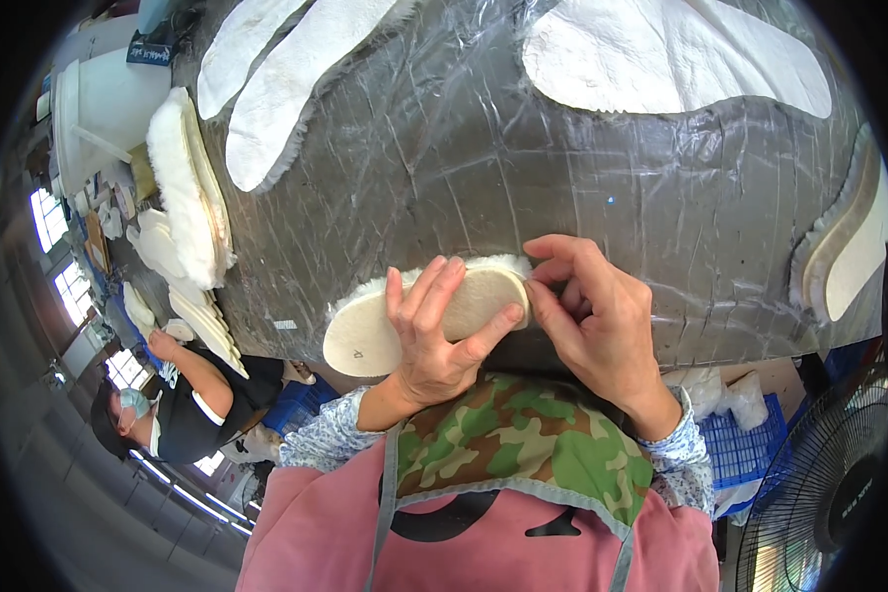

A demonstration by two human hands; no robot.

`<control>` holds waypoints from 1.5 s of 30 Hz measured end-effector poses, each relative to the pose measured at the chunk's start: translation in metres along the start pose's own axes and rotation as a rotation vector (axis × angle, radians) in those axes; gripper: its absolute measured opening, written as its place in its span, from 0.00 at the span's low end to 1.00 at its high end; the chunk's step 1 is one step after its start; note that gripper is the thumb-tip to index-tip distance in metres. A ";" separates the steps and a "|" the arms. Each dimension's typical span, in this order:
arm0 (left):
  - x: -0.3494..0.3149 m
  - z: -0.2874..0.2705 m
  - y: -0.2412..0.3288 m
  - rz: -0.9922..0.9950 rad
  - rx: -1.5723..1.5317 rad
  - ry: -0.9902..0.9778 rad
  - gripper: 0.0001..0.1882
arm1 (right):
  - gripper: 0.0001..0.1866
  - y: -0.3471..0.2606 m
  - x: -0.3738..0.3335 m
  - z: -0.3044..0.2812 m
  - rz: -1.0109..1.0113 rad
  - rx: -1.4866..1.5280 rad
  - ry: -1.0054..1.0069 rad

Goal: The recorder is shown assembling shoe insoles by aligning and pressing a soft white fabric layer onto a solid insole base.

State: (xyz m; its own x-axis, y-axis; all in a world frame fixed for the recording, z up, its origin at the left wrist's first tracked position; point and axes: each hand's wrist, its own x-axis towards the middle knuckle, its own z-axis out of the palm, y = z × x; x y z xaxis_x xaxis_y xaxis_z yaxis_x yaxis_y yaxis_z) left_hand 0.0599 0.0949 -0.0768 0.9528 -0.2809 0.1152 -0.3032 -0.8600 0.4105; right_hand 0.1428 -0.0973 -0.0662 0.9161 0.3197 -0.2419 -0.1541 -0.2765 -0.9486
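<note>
A cream insole (360, 331) with a white fleece fringe lies fleece side down on the table's near part. My left hand (434, 335) holds it, fingers across its middle and thumb towards its right end. At that right end my right hand (602, 331) is closed, thumb and forefinger pinching the rim. The other right fingers curl inward. What lies exactly between the pinching fingertips is too small to make out.
White fleece-edged sole pieces (676, 59) lie along the table's far side. Stacks of fleece insoles (187, 187) stand at the left, with another stack (844, 237) at the right edge. A black fan (829, 493) and a blue crate (735, 449) are at lower right. A masked person (183, 395) works at left.
</note>
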 end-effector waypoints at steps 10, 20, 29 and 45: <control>0.001 0.000 0.000 0.050 0.074 -0.056 0.22 | 0.13 -0.001 -0.001 -0.007 0.115 0.130 -0.065; 0.007 0.006 0.008 -0.038 0.193 -0.093 0.23 | 0.17 -0.004 0.001 -0.011 0.035 -0.103 0.232; 0.000 -0.009 -0.007 -0.013 -0.062 -0.205 0.23 | 0.13 0.011 -0.003 0.008 -0.386 -0.488 0.093; -0.046 -0.034 -0.032 -0.020 0.197 -0.401 0.38 | 0.53 -0.007 -0.013 0.037 -0.363 -0.871 -0.419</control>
State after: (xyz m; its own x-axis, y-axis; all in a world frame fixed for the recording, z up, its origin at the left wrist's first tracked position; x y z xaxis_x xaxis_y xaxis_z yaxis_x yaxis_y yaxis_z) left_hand 0.0263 0.1497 -0.0642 0.8885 -0.3732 -0.2669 -0.3192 -0.9206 0.2248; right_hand 0.1186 -0.0655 -0.0640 0.6256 0.7591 -0.1802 0.5806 -0.6073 -0.5423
